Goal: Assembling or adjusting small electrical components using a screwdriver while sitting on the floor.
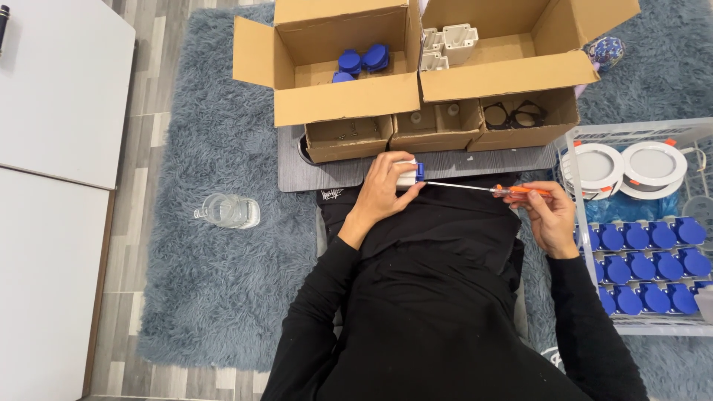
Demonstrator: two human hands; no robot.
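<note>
1. Far left, white panels (pixel 59 89) lie over the wooden floor, and a clear glass jar (pixel 227 211) sits on its side on the shaggy grey rug (pixel 215 282), well away from the action

2. Up top, an open cardboard box (pixel 338 63) holds a few blue caps (pixel 362 61); beside it a second open box (pixel 512 52) holds white plastic housings (pixel 449 43), and three smaller boxes (pixel 438 126) stand in a row on the grey board (pixel 327 172)

3. Now the left hand (pixel 382 191): it's closed around a small white socket piece with a blue part (pixel 411 174), pinning it just at the near edge of the board, above the lap

4. The thin shaft runs rightward from that piece to the orange-handled screwdriver (pixel 512 191), and the right hand (pixel 548 217) is wrapped around the handle; the tip looks seated against the blue part, though the contact itself is too small to make out

5. Far right, a white wire crate (pixel 639 327) carries round white lamps (pixel 627 167) and rows of blue-capped sockets (pixel 650 267)

6. The risk as I see it: that long shaft comes in nearly flat, so any sideways push could skid the tip off toward the left fingers, and the piece is braced only by one hand, so it might twist loose
</note>
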